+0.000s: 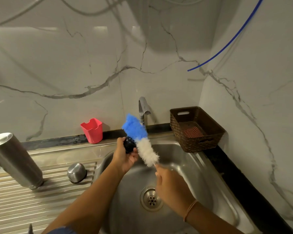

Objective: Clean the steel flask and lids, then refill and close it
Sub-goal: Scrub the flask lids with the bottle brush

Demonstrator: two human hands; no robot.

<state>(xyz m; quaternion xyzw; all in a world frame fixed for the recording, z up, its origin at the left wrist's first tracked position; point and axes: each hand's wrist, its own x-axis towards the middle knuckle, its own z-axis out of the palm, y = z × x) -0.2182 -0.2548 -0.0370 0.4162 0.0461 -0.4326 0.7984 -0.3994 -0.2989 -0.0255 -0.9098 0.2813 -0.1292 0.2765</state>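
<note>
Head view looks down over a steel sink (193, 166) set in a corner of grey-veined marble wall. No brand, label or writing can be read on anything here.

The left hand (125, 157) is held above the basin, its fingers curled around a small black inner lid (128, 144). The right hand (169, 183) is closed in a fist on the thin stem of a bottle brush (142, 141), whose white bristles lie against the black lid while its blue tip points up toward the tap (143, 108). A thin thread band circles the right wrist.

The steel flask (15, 159) stands mouth-down on the ribbed drainboard (24, 205) at the left, appearing tilted in the wide lens. Just beside it, nearer the basin, a domed steel cap (76, 172) rests upside down on the same ridges.

A red plastic cup (92, 130) sits on the dark ledge behind the drainboard. To the right of the tap, a brown woven basket (196, 129) holds a red checked cloth (193, 132). A blue tube (227, 46) hangs down across the right-hand wall. The drain strainer (151, 199) shows in the bottom of the basin, between the two forearms.
</note>
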